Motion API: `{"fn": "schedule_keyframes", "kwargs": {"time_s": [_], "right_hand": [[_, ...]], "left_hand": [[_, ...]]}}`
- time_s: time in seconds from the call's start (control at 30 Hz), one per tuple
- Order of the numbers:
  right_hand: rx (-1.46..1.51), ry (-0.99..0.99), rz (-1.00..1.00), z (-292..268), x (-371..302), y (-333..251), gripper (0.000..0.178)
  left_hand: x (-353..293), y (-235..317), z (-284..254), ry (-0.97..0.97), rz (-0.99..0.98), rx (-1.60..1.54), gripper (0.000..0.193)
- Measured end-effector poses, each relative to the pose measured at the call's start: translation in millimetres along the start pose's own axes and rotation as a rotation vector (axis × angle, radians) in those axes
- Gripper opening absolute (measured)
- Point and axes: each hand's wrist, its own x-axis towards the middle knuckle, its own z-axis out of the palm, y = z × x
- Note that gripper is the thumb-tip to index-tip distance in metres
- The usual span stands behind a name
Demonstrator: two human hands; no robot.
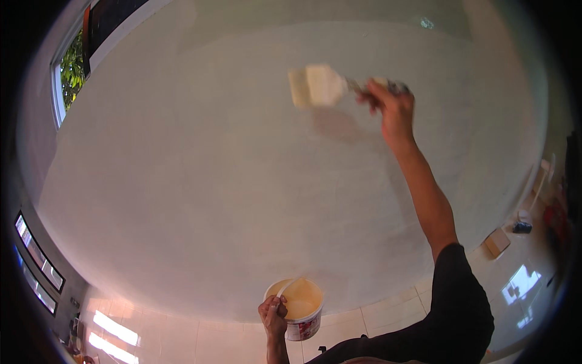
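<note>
My right hand point(395, 112) is raised at the upper right, its fingers wrapped round the handle of a wide paintbrush point(324, 85). The brush has a broad, pale, cream-coloured head that points left and lies close to or against the pale wall point(200, 164); contact is hard to tell through slight blur. Low in the middle, my left hand point(274, 314) grips the white handle of a paint bucket point(306, 329). Inside the bucket is cream-yellow paint point(302, 301). The bucket hangs in front of the wall's lower edge, above the floor.
Light tiles cover the floor point(176, 340), with bright window reflections on them. A cardboard box point(498, 243) and a small dark item point(522, 227) stand at the right. Upper left, a window point(73, 70) shows leaves; narrow windows point(39, 258) sit in the left wall.
</note>
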Motion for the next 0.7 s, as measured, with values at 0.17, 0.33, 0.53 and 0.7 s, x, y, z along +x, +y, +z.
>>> {"fn": "schedule_keyframes", "kwargs": {"time_s": [0.17, 0.33, 0.53, 0.7], "right_hand": [[0.094, -0.002, -0.085, 51.7, 86.6, -4.7, 0.015], [-0.028, 0.12, -0.159, 43.0, 112.2, 1.4, 0.014], [-0.531, 0.391, -0.398, -32.0, 113.9, -40.1, 0.023], [-1.212, 0.469, -0.748, 56.6, 93.6, -34.6, 0.022]], "left_hand": [[-3.1, -4.4, -2.8, 0.033, 0.051, -0.015, 0.024], [-1.9, -17.7, -12.0, -0.009, 0.072, -0.072, 0.026], [-4.7, -12.1, -17.8, -0.026, 0.023, -0.099, 0.026], [-6.8, -11.4, -28.6, -0.076, 0.015, -0.113, 0.027]]}}
